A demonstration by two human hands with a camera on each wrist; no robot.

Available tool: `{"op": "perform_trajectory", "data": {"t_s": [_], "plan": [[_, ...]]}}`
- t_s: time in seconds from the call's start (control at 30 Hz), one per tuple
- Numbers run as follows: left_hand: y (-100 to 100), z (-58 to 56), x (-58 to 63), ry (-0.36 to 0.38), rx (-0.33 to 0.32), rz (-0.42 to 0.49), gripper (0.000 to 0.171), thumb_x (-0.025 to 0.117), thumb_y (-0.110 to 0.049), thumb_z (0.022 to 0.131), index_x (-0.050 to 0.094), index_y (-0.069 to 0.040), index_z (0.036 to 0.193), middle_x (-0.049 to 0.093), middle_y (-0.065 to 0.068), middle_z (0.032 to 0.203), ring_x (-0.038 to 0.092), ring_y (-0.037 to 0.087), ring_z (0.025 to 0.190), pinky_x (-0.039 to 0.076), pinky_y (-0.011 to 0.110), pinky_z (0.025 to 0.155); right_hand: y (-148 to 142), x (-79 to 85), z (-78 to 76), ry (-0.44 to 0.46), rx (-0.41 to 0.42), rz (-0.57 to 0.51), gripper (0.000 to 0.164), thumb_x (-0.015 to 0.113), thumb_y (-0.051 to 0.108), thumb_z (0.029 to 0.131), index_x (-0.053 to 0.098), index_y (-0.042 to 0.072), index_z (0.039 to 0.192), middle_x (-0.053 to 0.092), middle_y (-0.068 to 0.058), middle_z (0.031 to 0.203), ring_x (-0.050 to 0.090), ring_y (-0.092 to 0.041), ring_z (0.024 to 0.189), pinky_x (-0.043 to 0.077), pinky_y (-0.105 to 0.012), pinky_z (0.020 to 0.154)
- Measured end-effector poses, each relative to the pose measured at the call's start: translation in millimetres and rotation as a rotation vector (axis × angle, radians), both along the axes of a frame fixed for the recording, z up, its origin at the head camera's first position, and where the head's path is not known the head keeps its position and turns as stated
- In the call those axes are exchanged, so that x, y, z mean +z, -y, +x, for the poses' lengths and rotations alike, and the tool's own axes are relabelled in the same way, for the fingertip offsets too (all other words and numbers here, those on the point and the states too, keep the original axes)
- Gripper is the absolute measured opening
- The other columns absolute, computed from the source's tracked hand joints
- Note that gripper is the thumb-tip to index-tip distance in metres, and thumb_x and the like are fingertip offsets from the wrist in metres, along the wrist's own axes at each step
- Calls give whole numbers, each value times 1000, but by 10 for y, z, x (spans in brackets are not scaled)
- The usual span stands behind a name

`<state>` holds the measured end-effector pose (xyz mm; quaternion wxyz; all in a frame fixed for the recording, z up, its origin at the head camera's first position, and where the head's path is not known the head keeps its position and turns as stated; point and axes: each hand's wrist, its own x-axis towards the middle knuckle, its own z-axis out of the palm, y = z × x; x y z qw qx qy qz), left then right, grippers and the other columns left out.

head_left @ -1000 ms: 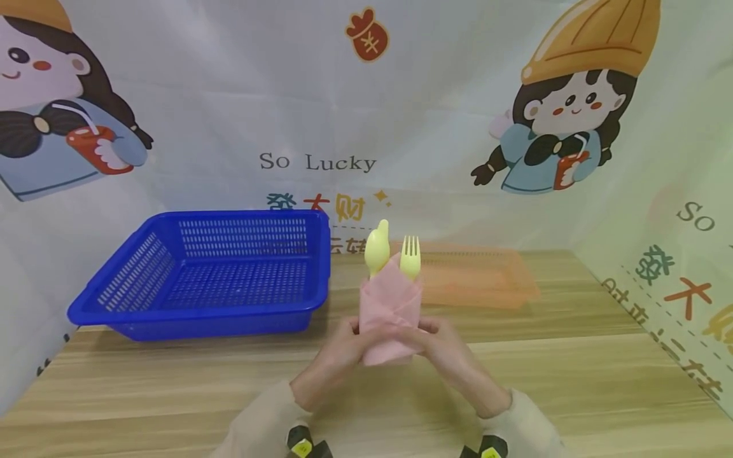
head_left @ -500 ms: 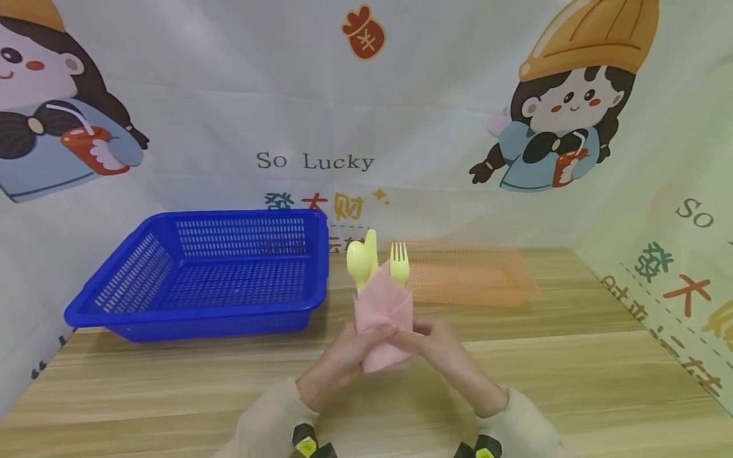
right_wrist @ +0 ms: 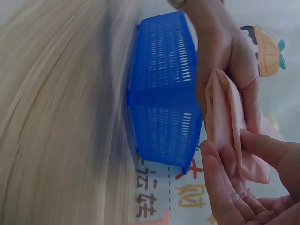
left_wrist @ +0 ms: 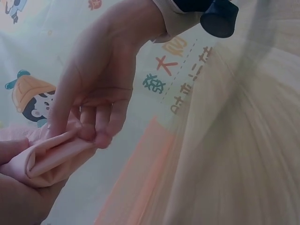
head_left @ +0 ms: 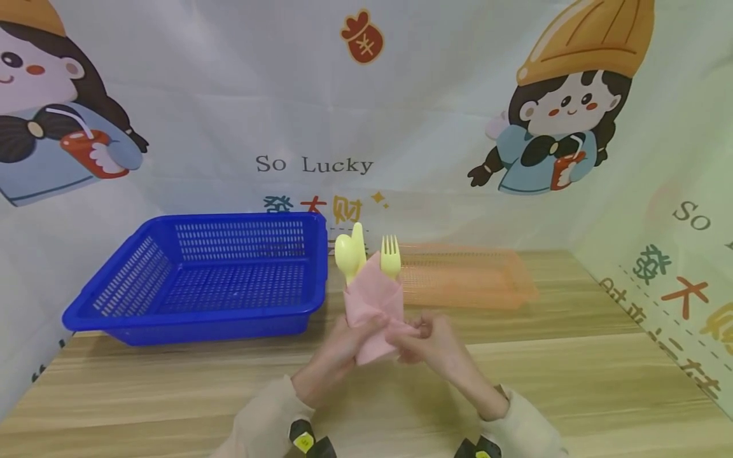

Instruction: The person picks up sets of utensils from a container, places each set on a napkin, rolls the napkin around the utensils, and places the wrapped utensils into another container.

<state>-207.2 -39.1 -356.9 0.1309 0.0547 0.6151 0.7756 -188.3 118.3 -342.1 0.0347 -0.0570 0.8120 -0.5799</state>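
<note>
A pink napkin, folded into a pouch, is held upright above the table in both hands. From its top stick out a pale yellow spoon, a knife and a fork; their lower parts are hidden inside. My left hand grips the pouch from the left, thumb across the front. On the other side my right hand pinches a flap of the napkin between thumb and fingers. The right wrist view shows the napkin's folded layers at the lower end.
A blue plastic basket stands at the left of the wooden table. Behind the hands, to the right, lies a shallow translucent orange basket. A printed cloth hangs along the back and sides.
The napkin with its cutlery has shifted left and tilted slightly. My right hand has moved from lying across the front to pulling a flap out at the right side.
</note>
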Motion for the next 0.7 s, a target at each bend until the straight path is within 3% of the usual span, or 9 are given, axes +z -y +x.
{"op": "perform_trajectory", "data": {"t_s": [0.27, 0.37, 0.53, 0.7], "plan": [[25, -45, 37, -47, 41, -62, 38, 61, -16, 82, 49, 6, 110, 63, 10, 92, 61, 12, 74, 52, 26, 66, -53, 20, -8, 87, 135, -193, 35, 62, 17, 82, 56, -13, 99, 66, -21, 82, 66, -22, 72, 52, -37, 71], [30, -52, 50, -46, 29, -70, 40, 61, -17, 82, 48, 5, 112, 62, 12, 94, 61, 13, 75, 52, 27, 67, -41, 53, -3, 77, 112, -147, 34, 62, 18, 82, 59, -11, 99, 66, -18, 81, 64, -18, 68, 53, -36, 71], [26, -49, 90, -14, 38, -86, 39, 62, -17, 82, 49, 4, 112, 62, 12, 94, 62, 13, 73, 52, 28, 65, -5, 99, 25, -33, 10, 15, 25, 65, 21, 79, 66, -2, 90, 67, -12, 83, 60, -15, 71, 50, -29, 69], [26, -67, 128, 5, 54, -70, 39, 64, -16, 80, 50, 2, 111, 62, 12, 95, 62, 15, 74, 52, 28, 66, 20, 121, 48, -110, 3, 4, 22, 65, 15, 79, 67, -4, 91, 66, -17, 89, 65, -25, 77, 53, -29, 68]]}}
